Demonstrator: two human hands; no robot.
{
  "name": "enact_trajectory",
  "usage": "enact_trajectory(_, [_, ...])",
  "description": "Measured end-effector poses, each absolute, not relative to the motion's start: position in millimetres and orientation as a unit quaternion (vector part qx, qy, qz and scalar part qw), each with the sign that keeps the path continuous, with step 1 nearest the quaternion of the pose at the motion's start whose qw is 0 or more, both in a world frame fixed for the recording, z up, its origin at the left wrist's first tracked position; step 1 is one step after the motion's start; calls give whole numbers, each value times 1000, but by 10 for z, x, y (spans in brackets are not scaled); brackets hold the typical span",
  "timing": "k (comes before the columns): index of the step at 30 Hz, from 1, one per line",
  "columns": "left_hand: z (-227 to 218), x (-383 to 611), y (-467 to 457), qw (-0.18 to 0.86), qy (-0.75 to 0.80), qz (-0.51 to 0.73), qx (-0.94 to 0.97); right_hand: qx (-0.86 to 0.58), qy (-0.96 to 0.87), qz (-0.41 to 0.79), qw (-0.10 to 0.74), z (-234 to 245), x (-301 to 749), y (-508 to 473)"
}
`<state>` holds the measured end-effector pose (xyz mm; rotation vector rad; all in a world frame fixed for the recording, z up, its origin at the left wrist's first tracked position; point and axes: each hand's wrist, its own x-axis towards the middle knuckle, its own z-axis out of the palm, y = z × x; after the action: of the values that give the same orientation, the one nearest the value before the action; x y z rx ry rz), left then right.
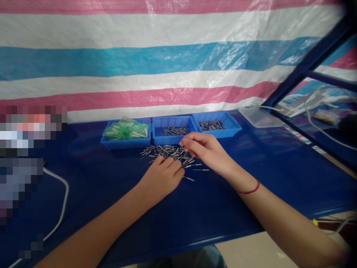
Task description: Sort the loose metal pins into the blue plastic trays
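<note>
A loose pile of blind rivets (164,150), thin metal pins with short sleeves, lies on the blue table. My left hand (163,176) rests at the near edge of the pile with its fingers curled down; their tips and anything in them are hidden. Over the pile's right side, my right hand (205,148) has thumb and fingers pinched together. What sits in that pinch is too small to make out. Stray rivets (201,170) lie to the right of the pile. Behind it, the middle blue bin (161,140) and the right blue bin (232,127) hold more rivets.
The left blue bin (126,143) contains green-tinted plastic bags of pale pieces. A clear plastic lid (260,117) lies at the back right, near a dark metal frame (309,80). White cable (66,193) runs along the left. A striped sheet (156,61) hangs behind the table (279,163).
</note>
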<state>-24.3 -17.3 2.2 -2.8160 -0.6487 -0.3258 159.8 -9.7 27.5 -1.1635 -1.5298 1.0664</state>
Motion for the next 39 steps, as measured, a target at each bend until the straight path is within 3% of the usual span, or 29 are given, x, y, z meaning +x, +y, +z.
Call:
enact_trajectory(5, [142,-395,-79,140,-295,-133,-936,-451,-744,374,323,290,1575,-164])
enact_trajectory(8, [220,-496,-15,102,-323,-146,-929,-436,-765,367,300,268,1528,-190])
enact_trajectory(11, [258,-514,-2,-6,-350,-201,-915,-435,-742,405,311,211,1491,-179])
enact_trajectory(15, [252,-435,-53,-231,-419,-336,-811,-428,-673,495,344,156,1481,-145])
enact_trajectory(18, [241,-383,-89,-310,-445,-374,-752,-426,-646,517,365,151,1482,-139])
enact_trajectory(39, [265,-391,-96,-300,-454,-363,-756,-403,-618,563,372,184,1450,-156])
